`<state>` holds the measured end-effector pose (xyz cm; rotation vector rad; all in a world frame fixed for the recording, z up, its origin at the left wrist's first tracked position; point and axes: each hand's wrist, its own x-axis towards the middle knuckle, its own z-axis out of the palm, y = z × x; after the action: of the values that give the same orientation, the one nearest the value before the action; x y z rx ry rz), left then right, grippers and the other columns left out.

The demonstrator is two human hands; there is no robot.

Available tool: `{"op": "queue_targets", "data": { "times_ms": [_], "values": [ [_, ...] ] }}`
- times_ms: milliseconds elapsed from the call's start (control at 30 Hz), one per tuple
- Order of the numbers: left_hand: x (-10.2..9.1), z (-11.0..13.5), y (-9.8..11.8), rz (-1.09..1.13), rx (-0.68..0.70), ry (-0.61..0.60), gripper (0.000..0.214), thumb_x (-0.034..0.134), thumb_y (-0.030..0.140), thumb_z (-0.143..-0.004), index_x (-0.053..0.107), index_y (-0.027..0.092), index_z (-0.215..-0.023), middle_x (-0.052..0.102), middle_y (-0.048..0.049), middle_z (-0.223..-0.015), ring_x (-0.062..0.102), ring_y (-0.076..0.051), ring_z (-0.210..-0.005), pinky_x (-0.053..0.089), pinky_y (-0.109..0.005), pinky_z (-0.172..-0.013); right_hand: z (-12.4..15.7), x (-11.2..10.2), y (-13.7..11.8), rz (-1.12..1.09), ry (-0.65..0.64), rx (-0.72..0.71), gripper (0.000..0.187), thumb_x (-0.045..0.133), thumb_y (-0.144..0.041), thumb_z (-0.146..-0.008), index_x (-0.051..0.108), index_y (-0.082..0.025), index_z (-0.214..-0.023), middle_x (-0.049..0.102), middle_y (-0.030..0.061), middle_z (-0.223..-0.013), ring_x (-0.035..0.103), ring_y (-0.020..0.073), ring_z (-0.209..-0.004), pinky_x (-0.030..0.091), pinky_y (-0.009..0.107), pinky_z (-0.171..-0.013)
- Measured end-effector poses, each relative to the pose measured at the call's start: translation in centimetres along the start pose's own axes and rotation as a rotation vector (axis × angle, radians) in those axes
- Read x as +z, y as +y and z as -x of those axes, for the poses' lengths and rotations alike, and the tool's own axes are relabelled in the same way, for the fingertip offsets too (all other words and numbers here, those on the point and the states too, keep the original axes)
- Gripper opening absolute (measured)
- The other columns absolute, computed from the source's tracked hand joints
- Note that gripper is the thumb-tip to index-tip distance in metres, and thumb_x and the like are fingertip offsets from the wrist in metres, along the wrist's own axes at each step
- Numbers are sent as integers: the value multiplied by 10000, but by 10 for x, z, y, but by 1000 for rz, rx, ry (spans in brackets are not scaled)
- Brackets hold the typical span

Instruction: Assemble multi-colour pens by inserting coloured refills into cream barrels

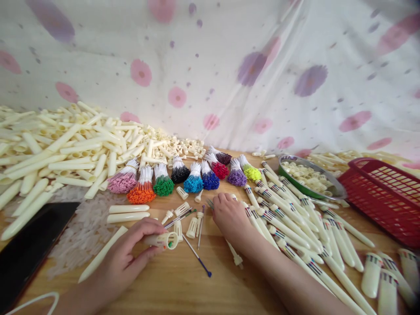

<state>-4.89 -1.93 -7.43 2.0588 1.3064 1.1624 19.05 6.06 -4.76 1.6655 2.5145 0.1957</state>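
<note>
My left hand [139,243] is closed around a cream slotted pen sleeve [164,240], its open end facing me, with green and orange bits showing inside. My right hand [229,218] reaches over the table just below the blue refill bundle [210,180]. Its fingers are curled together, and thin greyish tips [210,203] stick out beside them; what they belong to is hidden. Between the hands lie a blue-ended refill [197,257], a purple-ended refill [201,227], and loose cream slotted parts [192,228]. A cream pen piece [235,254] pokes out under my right wrist.
Cream tubes [72,144] are heaped at left behind a black phone-like slab [33,249] and clear plastic bits [82,232]. Coloured refill bundles, including orange [141,192], line the back. Pens [295,223], a green-rimmed bowl [288,183] and a red basket [380,201] stand right.
</note>
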Motion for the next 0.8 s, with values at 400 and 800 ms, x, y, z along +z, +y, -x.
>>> {"op": "queue_targets", "data": {
  "times_ms": [400, 800],
  "values": [
    [1, 1, -9, -106, 172, 286, 223, 523, 38, -795, 534, 221, -922, 566, -33, -916, 588, -180, -861, 513, -305, -732, 38, -45, 0, -831, 414, -357, 63, 465, -219, -912, 500, -181, -947, 609, 30, -805, 579, 126, -692, 432, 219, -598],
    [-2, -4, 2, -256, 245, 373, 195, 541, 42, -783, 539, 206, -888, 574, -23, -881, 597, -176, -823, 517, -309, -710, 45, -30, -31, -761, 475, -342, 82, 556, -210, -866, 557, -157, -802, 594, -5, -675, 521, 100, -549, 354, 210, -506]
  ]
}}
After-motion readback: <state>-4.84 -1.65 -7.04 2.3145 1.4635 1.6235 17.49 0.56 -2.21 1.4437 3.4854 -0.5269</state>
